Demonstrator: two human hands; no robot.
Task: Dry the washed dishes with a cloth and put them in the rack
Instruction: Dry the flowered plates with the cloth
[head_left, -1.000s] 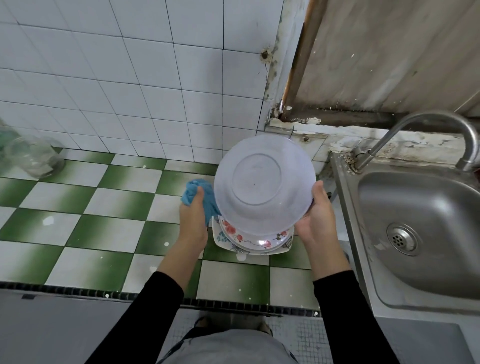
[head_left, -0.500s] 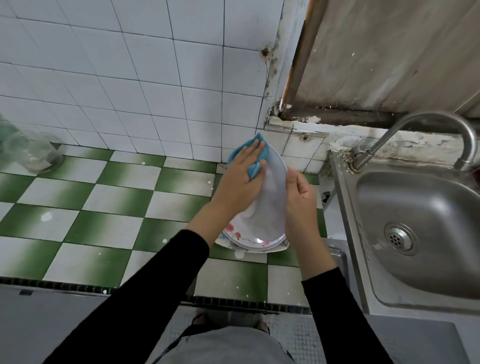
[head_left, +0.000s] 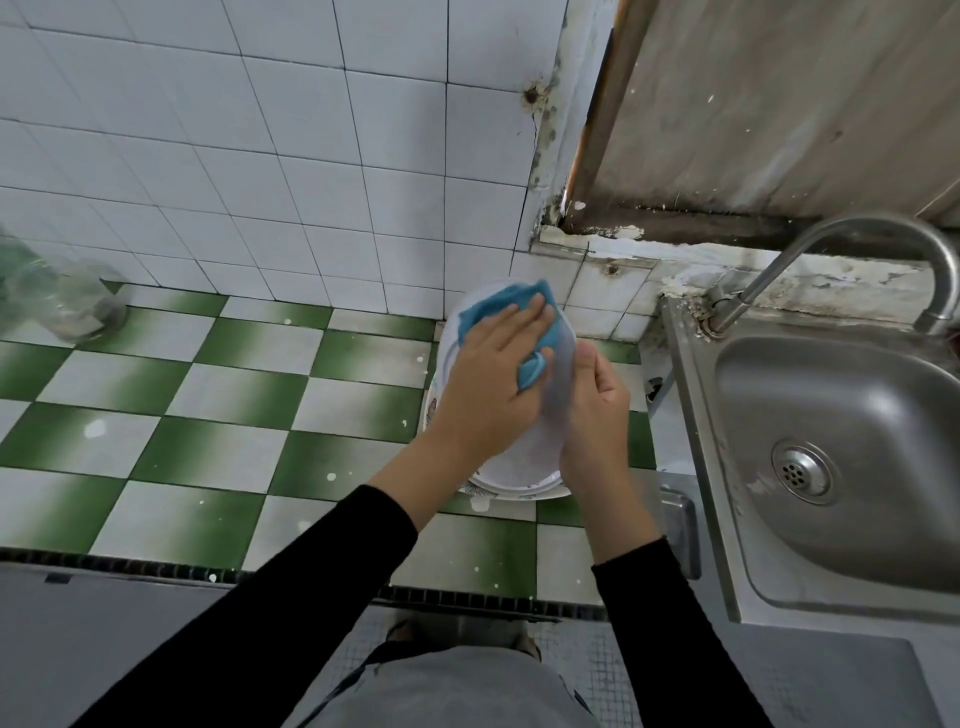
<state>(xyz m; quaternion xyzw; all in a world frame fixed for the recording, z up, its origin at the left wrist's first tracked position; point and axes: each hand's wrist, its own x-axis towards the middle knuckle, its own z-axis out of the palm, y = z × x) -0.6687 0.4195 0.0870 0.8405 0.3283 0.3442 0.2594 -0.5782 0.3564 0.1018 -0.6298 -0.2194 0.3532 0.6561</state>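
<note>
Drying bowl (head_left: 521, 448) with cloth (head_left: 487, 307).
My left hand (head_left: 493, 379) presses cloth on it, fingers flat; right hand (head_left: 593, 411) fingers grip its rim.

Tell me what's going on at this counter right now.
A person is drying a dish at a tiled counter next to a sink. The left hand presses a blue cloth flat against a clear plastic bowl, which the right hand grips by its edge. A stack of flowered plates sits on the counter just below. No rack is in view.
</note>
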